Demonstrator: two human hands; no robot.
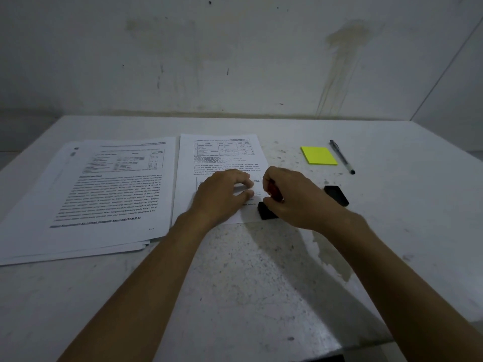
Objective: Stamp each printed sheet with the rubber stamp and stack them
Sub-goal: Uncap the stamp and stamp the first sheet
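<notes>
Right now, seen from a camera on the person's head, two bare arms reach forward over a pale, speckled counter (261, 270) set against a stained white wall. A single printed sheet (222, 158) lies flat in the middle. The left hand (222, 195) rests on its lower half, fingers spread with the tips pressing the paper to hold it down. The right hand (295, 197) is curled round a rubber stamp (274, 193) with a reddish handle, gripping it at the sheet's lower right corner; whether the stamp face touches the paper cannot be told, as the hand hides it. A small black block (266, 210), probably the ink pad or its base, sits just beside that hand at the sheet's bottom edge, and a second black piece (336, 195), perhaps its lid, lies near on the right. To the left, a loose stack of printed sheets (104, 189) is fanned unevenly; whether these are stamped cannot be seen. Farther right lie a yellow pad of sticky notes (318, 155) and a pen (341, 156), well apart from the work. Judging from this, one sheet is mid-stamping and stacking it is yet to come; how many sheets are done is unclear.
</notes>
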